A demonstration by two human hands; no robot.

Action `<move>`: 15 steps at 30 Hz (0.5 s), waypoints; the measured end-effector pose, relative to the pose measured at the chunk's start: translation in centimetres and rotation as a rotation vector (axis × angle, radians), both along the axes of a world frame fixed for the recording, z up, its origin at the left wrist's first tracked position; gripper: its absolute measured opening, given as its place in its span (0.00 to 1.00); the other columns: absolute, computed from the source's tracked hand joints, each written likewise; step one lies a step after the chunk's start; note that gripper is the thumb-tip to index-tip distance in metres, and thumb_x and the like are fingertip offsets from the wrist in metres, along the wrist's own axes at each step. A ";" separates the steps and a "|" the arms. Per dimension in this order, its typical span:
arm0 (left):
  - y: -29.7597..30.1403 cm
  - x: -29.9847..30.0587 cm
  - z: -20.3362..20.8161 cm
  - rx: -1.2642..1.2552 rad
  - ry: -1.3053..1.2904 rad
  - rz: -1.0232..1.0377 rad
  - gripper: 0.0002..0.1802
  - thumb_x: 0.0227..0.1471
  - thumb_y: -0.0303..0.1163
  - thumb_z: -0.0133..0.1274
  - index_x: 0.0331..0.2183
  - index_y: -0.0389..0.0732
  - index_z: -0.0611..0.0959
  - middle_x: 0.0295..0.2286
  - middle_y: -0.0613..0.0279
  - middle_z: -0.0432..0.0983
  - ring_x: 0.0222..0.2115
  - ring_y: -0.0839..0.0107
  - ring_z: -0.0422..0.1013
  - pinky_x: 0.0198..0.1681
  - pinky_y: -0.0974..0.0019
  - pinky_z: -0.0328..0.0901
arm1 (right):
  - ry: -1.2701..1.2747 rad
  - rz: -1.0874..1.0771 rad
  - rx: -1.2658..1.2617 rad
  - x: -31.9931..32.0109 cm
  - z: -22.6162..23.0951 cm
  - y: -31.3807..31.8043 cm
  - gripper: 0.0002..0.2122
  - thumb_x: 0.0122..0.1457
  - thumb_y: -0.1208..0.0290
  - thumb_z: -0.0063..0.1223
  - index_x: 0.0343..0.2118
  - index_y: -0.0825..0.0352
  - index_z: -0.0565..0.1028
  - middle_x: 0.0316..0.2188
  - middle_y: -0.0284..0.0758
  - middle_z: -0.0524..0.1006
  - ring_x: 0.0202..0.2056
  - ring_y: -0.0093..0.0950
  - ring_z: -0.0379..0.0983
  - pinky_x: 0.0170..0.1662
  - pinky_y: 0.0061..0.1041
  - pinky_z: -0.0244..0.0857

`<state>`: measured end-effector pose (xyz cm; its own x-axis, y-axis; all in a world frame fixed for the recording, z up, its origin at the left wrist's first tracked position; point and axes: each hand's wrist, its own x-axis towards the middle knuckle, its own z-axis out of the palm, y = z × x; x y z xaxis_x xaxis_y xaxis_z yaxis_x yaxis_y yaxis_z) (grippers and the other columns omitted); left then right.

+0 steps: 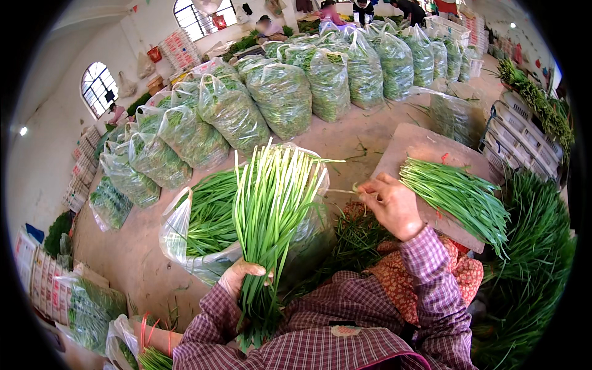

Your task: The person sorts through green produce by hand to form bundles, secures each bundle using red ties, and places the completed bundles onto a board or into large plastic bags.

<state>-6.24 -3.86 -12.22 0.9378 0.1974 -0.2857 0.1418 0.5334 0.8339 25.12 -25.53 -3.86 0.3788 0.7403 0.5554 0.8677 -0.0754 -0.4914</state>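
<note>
We saw the left hand (pixel 242 275), lower centre of frame, curled around a bunch of green stalks (pixel 266 213) at centre; the right hand (pixel 391 205), centre-right, pinched a thin pale strand (pixel 341 191).

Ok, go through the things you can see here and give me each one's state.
Left hand: closed around held bunch
Held bunch: pale ends spread, pointing away
Right hand: pinching pale strand
Near bag: open, greens inside
Board bunch: lying down
Row of bags: standing, filled
Loose greens at right: heaped
</note>
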 end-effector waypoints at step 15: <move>-1.6 1.5 1.5 0.023 0.154 0.159 0.21 0.34 0.32 0.58 0.36 0.34 0.79 0.26 0.57 0.76 0.25 0.66 0.72 0.32 0.65 0.69 | 0.666 0.238 0.023 -0.6 0.6 -0.6 0.11 0.61 0.67 0.49 0.38 0.69 0.79 0.25 0.34 0.78 0.19 0.17 0.71 0.22 0.16 0.67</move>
<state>-4.76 -5.43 -10.72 0.8402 0.3471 -0.4167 0.1841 0.5402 0.8212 24.48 -26.11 -3.24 0.4725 0.8362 0.2783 0.3733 0.0961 -0.9227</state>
